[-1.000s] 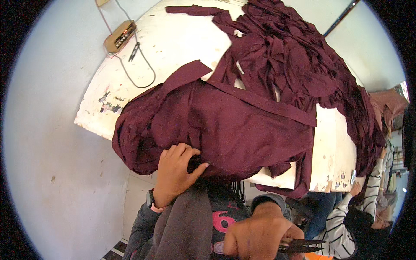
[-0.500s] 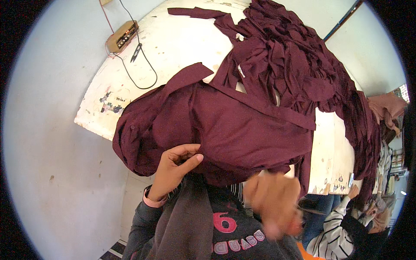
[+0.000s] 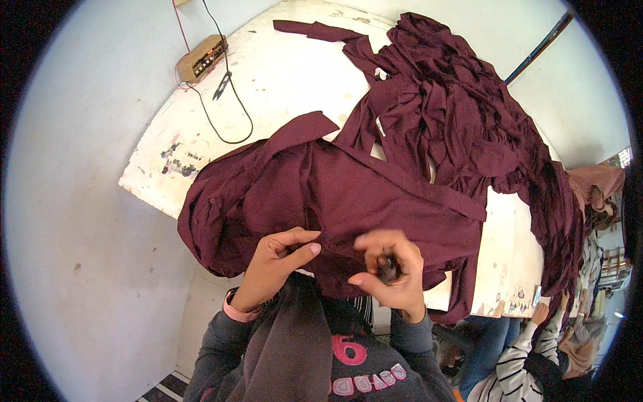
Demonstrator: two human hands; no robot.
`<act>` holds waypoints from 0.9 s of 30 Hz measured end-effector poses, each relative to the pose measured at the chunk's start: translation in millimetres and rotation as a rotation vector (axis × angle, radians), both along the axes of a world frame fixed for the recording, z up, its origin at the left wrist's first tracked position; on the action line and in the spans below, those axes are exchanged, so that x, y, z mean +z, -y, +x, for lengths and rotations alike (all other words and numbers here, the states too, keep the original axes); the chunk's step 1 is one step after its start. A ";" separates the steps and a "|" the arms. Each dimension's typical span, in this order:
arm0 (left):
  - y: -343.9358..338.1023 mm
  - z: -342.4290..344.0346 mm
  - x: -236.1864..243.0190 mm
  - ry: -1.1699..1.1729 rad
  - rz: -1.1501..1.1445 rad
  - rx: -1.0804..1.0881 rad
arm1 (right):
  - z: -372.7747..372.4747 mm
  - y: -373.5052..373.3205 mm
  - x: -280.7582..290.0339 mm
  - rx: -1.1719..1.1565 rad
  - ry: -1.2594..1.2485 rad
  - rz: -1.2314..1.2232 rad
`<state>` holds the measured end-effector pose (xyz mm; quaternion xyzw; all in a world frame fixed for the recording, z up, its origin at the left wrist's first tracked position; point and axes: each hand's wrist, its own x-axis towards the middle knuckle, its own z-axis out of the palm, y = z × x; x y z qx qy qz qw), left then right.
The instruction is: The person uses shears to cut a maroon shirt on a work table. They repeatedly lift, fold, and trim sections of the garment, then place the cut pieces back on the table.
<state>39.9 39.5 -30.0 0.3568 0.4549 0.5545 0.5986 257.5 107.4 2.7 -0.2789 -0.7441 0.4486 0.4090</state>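
A maroon buttoned garment lies spread in front of me, draping over the table's near edge. My left hand is over its lower part, thumb and forefinger in a pinch. Whatever is between those fingertips is too small to make out. To its right my right hand is raised over the cloth, slightly blurred. Its fingers curl round a small dark object in the palm, whose kind I cannot tell. Thumb and forefinger of that hand are apart, pointing toward the left hand.
A large heap of maroon garments covers the table's far right and hangs over its edge. On the pale, stained table lie black thread snips beside a looped cable and a brown box. A co-worker's striped sleeve shows at right.
My right hand has risen from low in front of my chest to over the garment, nearer the left hand. The left hand stays pinched at nearly the same spot. The view has shifted slightly.
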 end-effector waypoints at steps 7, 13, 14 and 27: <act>0.5 -0.3 2.9 0.072 -0.024 -0.039 | -4.7 -20.1 4.2 -0.159 0.299 0.592; 0.5 -1.5 2.1 0.050 0.004 -0.049 | -6.3 -22.0 0.9 -0.154 0.346 0.685; 0.4 -1.1 3.0 0.054 0.005 -0.047 | -6.6 -22.3 0.2 -0.150 0.345 0.691; -1.5 -3.4 5.2 -0.004 -0.013 -0.093 | -9.6 -26.7 -2.6 -0.089 0.312 0.569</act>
